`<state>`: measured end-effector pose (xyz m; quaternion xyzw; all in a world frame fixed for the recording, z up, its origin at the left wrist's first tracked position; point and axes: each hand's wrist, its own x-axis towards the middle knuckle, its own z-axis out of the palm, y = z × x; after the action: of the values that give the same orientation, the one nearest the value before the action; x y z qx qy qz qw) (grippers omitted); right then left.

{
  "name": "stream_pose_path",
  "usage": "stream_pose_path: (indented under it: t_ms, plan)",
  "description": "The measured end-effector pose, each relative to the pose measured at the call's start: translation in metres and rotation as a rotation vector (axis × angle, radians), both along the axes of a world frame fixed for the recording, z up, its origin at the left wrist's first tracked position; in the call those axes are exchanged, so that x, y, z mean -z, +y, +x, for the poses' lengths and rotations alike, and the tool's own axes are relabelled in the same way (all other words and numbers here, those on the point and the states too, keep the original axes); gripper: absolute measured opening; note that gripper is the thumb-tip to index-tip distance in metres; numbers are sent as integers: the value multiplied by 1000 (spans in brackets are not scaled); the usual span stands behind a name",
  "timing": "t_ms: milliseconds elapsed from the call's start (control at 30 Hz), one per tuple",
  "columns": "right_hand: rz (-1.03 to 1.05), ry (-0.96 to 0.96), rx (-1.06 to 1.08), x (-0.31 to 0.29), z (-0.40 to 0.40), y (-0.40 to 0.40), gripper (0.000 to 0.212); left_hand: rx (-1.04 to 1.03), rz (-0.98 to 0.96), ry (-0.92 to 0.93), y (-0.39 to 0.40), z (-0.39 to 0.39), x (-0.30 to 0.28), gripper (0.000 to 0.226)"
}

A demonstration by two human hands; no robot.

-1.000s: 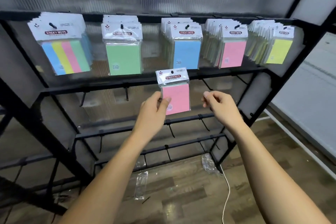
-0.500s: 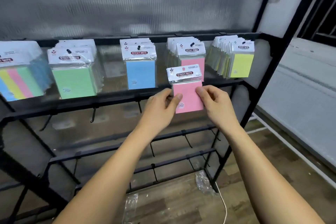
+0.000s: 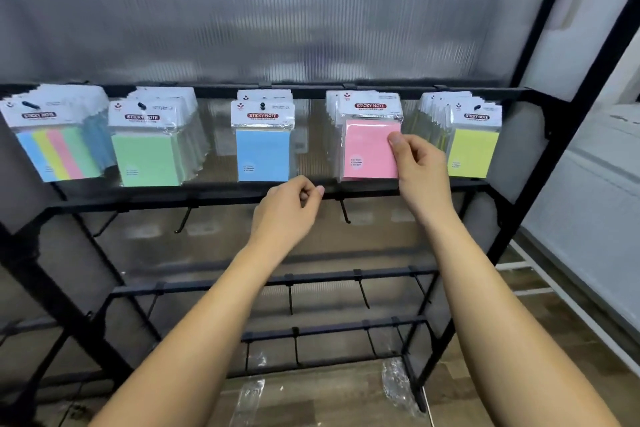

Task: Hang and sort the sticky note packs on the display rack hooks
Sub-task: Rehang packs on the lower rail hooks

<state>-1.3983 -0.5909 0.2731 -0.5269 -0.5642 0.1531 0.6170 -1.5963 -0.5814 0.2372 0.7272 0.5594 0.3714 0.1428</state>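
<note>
Fingers of the right hand (image 3: pixel 420 166) pinch the right edge of the pink square sticky note pack in its clear plastic sleeve (image 3: pixel 370 149), thumb laid on the front face. That grip is now the only one on the pack. Half a second ago both hands held it in front of the rack, below the row of hung packs; now the left hand (image 3: pixel 287 208) has let go and hangs just below the top row with its fingers loosely curled, holding nothing.

The pack has risen and moved right to the fourth hook along the top black metal rail (image 3: pixel 311 91), at the front of the stack of pink packs already hung there. Its white header card sits level with the others. The hook tip is not visible through the card, so whether the hole is fully threaded cannot be told.

Further out, the sorting reads cleanly: the multicolour striped packs (image 3: pixel 55 149) at the far left, then the green packs (image 3: pixel 145 156), the blue packs (image 3: pixel 263 152), pink, and the yellow packs (image 3: pixel 472 149) at the right. Pink has joined pink, so the colour match looks correct.

The lower rails of the black display rack (image 3: pixel 498 218) carry bare hooks. Crumpled clear wrappers (image 3: pixel 394 381) lie on the wooden floor beneath.

Judging from this, the hang is nearly finished; the right hand likely needs only to seat the pack and release it.
</note>
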Motion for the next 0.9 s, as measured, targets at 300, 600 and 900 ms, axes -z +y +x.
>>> stream_pose_path:
  t_ms: [300,600,900]
  plan:
    - [-82,-9,-33,3,12,17,46,-24,5,40,2,10,4,22]
    - [-118,-18,-48,7,18,21,56,-23,39,46,4,19,6,20]
    - [-89,-66,-44,6,17,23,48,-23,158,-8,8,28,-11,18]
